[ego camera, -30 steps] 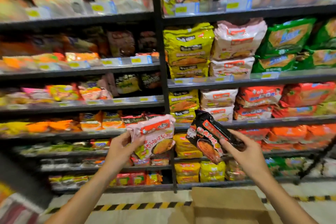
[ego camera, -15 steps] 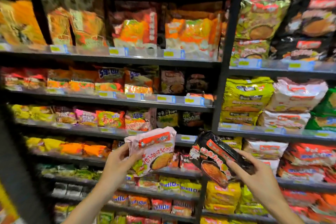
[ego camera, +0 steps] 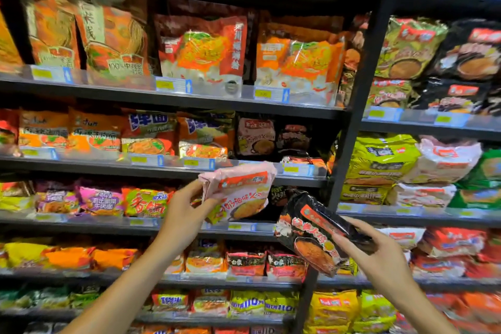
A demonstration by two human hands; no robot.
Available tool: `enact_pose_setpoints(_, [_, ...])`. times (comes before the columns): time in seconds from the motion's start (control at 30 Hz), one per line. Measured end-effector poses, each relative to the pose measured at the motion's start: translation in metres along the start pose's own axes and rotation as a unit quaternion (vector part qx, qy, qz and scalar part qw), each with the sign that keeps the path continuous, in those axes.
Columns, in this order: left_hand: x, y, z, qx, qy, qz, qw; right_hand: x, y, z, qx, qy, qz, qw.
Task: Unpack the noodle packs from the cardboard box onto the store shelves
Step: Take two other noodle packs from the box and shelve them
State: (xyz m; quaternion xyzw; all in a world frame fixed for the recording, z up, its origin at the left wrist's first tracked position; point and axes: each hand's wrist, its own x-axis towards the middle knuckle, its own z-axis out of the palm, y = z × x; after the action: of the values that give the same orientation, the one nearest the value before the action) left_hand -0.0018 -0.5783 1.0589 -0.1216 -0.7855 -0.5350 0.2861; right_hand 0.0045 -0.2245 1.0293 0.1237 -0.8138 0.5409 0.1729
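My left hand (ego camera: pixel 184 211) grips a pink noodle pack (ego camera: pixel 240 192) by its left edge, held up in front of the third shelf (ego camera: pixel 162 224) of the left bay. A black noodle pack (ego camera: pixel 311 233) with a red label is held tilted in my right hand (ego camera: pixel 379 255), lower and to the right, in front of the black upright post (ego camera: pixel 349 144). Behind the pink pack, similar pink and black packs (ego camera: pixel 256 137) stand on the shelf above. The cardboard box is out of view.
Dark metal shelves full of colourful noodle packs fill the view. Large orange bags (ego camera: pixel 206 51) stand on the upper shelf, yellow and white multipacks (ego camera: pixel 382 163) in the right bay. A dark gap lies behind the pink pack on the third shelf.
The view has tilted up and left, so the box and floor have left the frame. Both hands have risen with their packs, the pink one closer to the shelves.
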Motion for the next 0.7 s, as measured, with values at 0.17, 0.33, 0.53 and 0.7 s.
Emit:
enact_pose_setpoints(0.17, [0.067, -0.004, 0.019, -0.014, 0.013, 0.033, 0.999, 0.037, 0.0, -0.007, 0.007, 0.015, -0.022, 1.0])
enact_pose_setpoints(0.33, [0.125, -0.018, 0.044, -0.007, 0.036, 0.046, 0.998, 0.083, 0.008, -0.013, 0.031, 0.039, -0.051, 0.997])
enact_pose_setpoints(0.53, [0.169, -0.038, 0.073, 0.023, 0.026, 0.043, 0.998, 0.116, 0.018, -0.011, 0.035, 0.045, -0.066, 0.996])
enact_pose_setpoints(0.7, [0.204, -0.058, 0.095, -0.017, 0.017, 0.002, 1.0, 0.133, 0.027, -0.008, 0.046, 0.041, -0.046, 0.997])
